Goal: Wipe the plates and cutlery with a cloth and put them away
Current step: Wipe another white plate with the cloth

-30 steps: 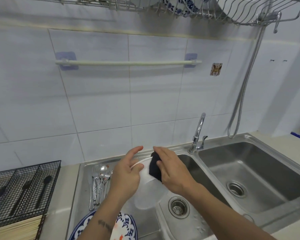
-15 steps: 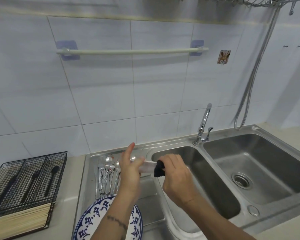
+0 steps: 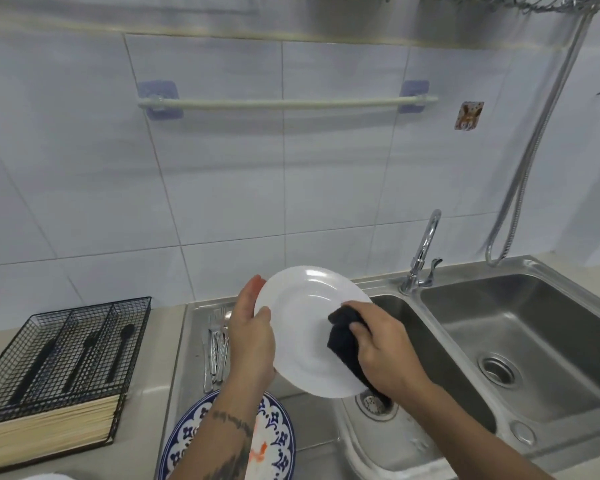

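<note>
A white plate [image 3: 302,317] is held tilted toward me above the left sink basin. My left hand [image 3: 252,336] grips its left rim, thumb on the face and fingers behind. My right hand [image 3: 383,348] holds a dark cloth [image 3: 343,344] and presses it against the right side of the plate's face. Several pieces of metal cutlery [image 3: 217,348] lie on the steel drainboard behind my left hand. A blue-and-white patterned plate [image 3: 278,441] lies on the drainboard under my left forearm.
A black wire cutlery tray [image 3: 70,344] with dark-handled utensils stands on the counter at left, on a wooden base. The double steel sink [image 3: 520,341] has a tap [image 3: 421,254] between its basins. A towel rail [image 3: 284,103] is on the tiled wall, a dish rack [image 3: 534,3] overhead.
The plate has turned from edge-on to facing me and risen a little. My right hand has moved the cloth from the rim onto the plate's face.
</note>
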The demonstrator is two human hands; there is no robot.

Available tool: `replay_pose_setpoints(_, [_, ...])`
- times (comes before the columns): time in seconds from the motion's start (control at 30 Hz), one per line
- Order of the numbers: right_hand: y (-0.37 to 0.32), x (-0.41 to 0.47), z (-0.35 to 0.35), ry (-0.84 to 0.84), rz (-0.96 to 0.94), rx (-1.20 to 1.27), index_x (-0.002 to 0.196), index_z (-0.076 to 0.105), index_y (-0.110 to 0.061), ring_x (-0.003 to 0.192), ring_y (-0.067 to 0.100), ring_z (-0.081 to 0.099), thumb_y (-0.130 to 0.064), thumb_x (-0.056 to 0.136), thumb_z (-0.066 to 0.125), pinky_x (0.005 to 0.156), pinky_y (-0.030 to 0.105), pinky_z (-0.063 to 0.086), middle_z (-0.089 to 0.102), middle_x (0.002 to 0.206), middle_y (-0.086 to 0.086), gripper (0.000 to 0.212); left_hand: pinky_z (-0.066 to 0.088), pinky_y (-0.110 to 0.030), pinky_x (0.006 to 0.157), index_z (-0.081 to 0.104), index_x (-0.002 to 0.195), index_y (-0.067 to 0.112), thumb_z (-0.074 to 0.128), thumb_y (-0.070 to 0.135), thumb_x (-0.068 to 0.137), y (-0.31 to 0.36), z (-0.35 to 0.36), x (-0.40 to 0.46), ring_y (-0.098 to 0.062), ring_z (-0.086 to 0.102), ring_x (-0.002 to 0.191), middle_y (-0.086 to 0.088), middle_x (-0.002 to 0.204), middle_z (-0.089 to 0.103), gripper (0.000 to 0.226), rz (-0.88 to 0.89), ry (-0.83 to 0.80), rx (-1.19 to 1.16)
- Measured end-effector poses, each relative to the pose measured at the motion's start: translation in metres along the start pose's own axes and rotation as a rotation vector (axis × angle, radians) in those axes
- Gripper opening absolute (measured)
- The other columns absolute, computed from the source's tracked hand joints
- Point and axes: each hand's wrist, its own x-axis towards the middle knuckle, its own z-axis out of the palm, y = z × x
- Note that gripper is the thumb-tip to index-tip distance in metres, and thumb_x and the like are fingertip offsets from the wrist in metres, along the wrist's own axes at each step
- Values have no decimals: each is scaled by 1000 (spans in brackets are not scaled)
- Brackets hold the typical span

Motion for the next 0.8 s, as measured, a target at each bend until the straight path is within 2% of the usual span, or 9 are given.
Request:
replay_pose_setpoints(0.07, [-9,4,7,-44,4,-23,125,56,-29,110,8,55,-15,92,50,97,30,44,62,118,-13,36,53,-32,89,59,130,37,41,-5,99,0,7,-4,-8,60,115,20,130,61,55,14,-56,5])
replay_pose_setpoints(0.13, [-19,-2,17,-211,18,-55,145,34,-27,125,13,45,-24,94,47,109,36,34,51,137,-8,52,52,-33,94,62,121,36,42,-6,98,2,15,-6,-8,63,113,15,128,64,52,3,-102,-51])
replay_pose_setpoints(0.23, [-20,-12,22,-480,-4,-366,154,-2,-25,148,13,2,-39,99,35,120,47,-1,7,162,-9,68,52,-37,97,63,119,30,43,-6,100,14,12,-1,-13,64,114,11,125,67,46,-24,-87,-154])
replay_pose_setpoints(0.27, [-18,-14,19,-510,-6,-465,154,-8,-24,148,11,-9,-43,100,29,119,48,-9,-6,162,-9,68,52,-38,96,63,121,29,43,-5,100,18,8,2,-15,64,115,10,126,67,44,-27,-73,-181])
replay_pose_setpoints(0.33, [-15,-11,14,-479,12,-575,153,-14,-21,146,12,-19,-49,99,21,118,49,-11,-19,160,-6,70,52,-40,97,61,124,27,43,-4,101,24,1,2,-16,64,115,8,127,66,43,-27,-72,-229])
replay_pose_setpoints(0.47, [-15,3,24,-402,62,-498,153,-13,-16,146,15,-20,-45,100,26,120,42,-8,-21,160,0,71,51,-41,99,60,127,25,43,-5,101,27,10,-10,-16,64,116,8,126,67,43,-35,-146,-242])
replay_pose_setpoints(0.57, [-24,-5,31,-408,-41,-336,154,-11,-21,143,7,-25,-38,101,31,120,34,-6,-24,159,-8,69,52,-37,96,61,126,23,44,-5,100,21,12,-17,-17,64,118,7,126,68,42,-34,-164,-244])
replay_pose_setpoints(0.7, [-40,-23,27,-492,-191,-237,154,7,-31,139,-10,-19,-23,101,40,112,13,-12,-10,156,-25,63,53,-40,92,62,122,27,45,-3,100,19,-9,-18,-21,65,116,3,126,68,41,-69,-108,-320])
replay_pose_setpoints(0.8, [-49,-29,22,-583,-246,-217,152,24,-33,142,-8,-3,-17,99,44,105,4,-12,6,157,-26,59,52,-41,92,60,121,26,45,-3,101,20,-33,-20,-22,64,115,0,126,67,38,-44,-23,-389])
